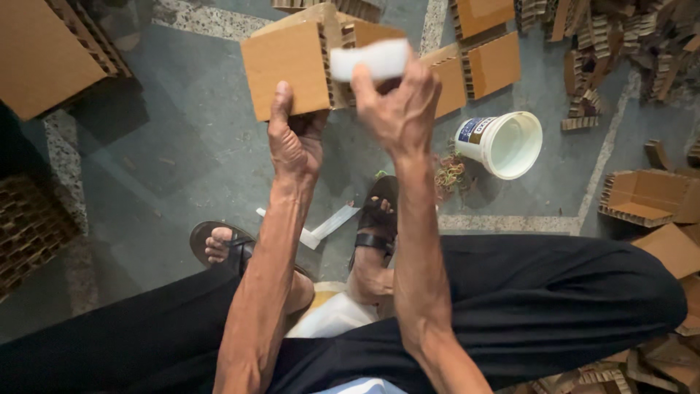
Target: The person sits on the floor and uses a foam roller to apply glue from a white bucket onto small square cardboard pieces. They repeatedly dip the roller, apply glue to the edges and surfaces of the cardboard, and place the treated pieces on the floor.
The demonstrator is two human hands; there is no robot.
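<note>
My left hand (294, 140) grips the lower edge of a brown cardboard piece (288, 67) with honeycomb edges, held up in front of me. My right hand (399, 106) pinches a white rectangular strip (368, 60) against the top right of that same cardboard piece. Both forearms reach forward over my lap. I sit in dark trousers, with sandalled feet (375, 222) on the grey floor below the hands.
A white plastic bucket (503, 143) lies tipped on the floor to the right, next to a bunch of rubber bands (450, 175). Cardboard pieces (485, 62) and honeycomb scraps (642, 197) lie around the floor. A white strip (321, 228) rests between my feet.
</note>
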